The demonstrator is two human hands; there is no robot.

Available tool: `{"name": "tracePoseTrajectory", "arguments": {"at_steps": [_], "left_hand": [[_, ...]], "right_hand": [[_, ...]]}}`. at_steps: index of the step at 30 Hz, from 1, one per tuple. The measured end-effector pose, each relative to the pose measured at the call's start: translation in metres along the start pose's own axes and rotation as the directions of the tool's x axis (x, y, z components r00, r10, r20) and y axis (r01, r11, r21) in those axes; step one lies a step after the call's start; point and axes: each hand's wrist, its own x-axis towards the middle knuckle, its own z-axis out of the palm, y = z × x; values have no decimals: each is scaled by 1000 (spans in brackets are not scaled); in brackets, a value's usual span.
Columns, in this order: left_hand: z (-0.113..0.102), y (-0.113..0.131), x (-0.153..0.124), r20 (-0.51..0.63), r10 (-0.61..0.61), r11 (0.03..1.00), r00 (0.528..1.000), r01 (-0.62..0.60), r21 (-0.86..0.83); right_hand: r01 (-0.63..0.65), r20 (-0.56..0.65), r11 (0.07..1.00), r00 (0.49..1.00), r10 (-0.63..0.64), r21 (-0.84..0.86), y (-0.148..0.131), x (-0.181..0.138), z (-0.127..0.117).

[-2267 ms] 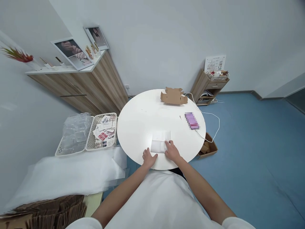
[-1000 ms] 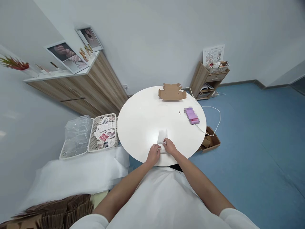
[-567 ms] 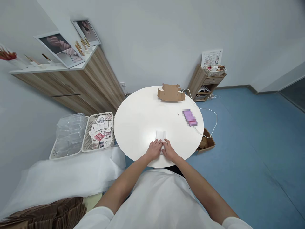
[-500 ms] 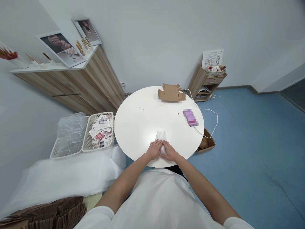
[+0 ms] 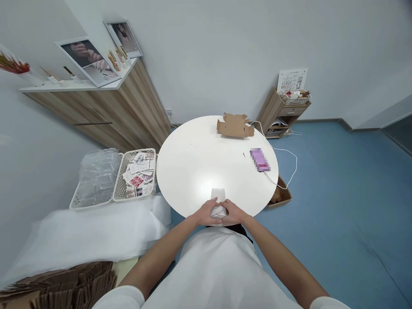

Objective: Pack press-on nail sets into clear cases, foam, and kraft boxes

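Note:
Near the front edge of the round white table (image 5: 186, 171), a white sheet of what looks like packing foam (image 5: 218, 195) lies as a narrow strip, its near end bunched into a small bundle. My left hand (image 5: 206, 212) grips the bundle from the left, thumb and fingers curved round its side. From the right, my right hand (image 5: 232, 211) closes on the same bundle, fingertips close to those of my left. Whatever the sheet may enclose is hidden.
An unfolded cardboard box (image 5: 235, 125) stands at the table's far side, with a blurred purple phone-like thing (image 5: 260, 160) on a white cable (image 5: 288, 151) to the right. Left are baskets of printed cards (image 5: 140, 174) and clear plastic cases (image 5: 98, 176), plus stacked white sheets (image 5: 106, 227).
Both hands have drawn slightly toward my body with the bundle. Its near part is now more folded over, and the far strip lies flatter. The view has shifted slightly.

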Motion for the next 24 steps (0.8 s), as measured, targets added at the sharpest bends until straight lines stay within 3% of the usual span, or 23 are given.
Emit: {"name": "tracePoseTrajectory", "arguments": {"at_steps": [3, 6, 11, 15, 18, 21, 24], "left_hand": [[-1, -4, 6, -59, -79, 997, 995, 80, 3], [-1, -11, 15, -92, -83, 994, 992, 76, -72], [-1, -23, 23, -162, -219, 963, 962, 187, -193], [0, -25, 32, -205, -335, 927, 920, 282, -246], [2, -21, 40, -232, -394, 912, 890, 347, -216], [5, -14, 45, -246, -440, 898, 864, 421, -130], [10, -5, 48, -269, -481, 868, 834, 497, -11]], "right_hand": [[-90, 47, 993, 995, 87, 81, -1, 11, -16], [-146, 118, 956, 986, 119, 254, -2, 19, -26], [-306, 173, 790, 952, 253, 532, -4, 24, -23], [-341, 28, 733, 915, 402, 588, -6, 30, -9], [-337, -190, 825, 868, 459, 454, -6, 35, 5], [-351, -414, 899, 800, 434, 262, -4, 36, 18], [-378, -462, 908, 782, 418, 182, 0, 32, 24]]}}
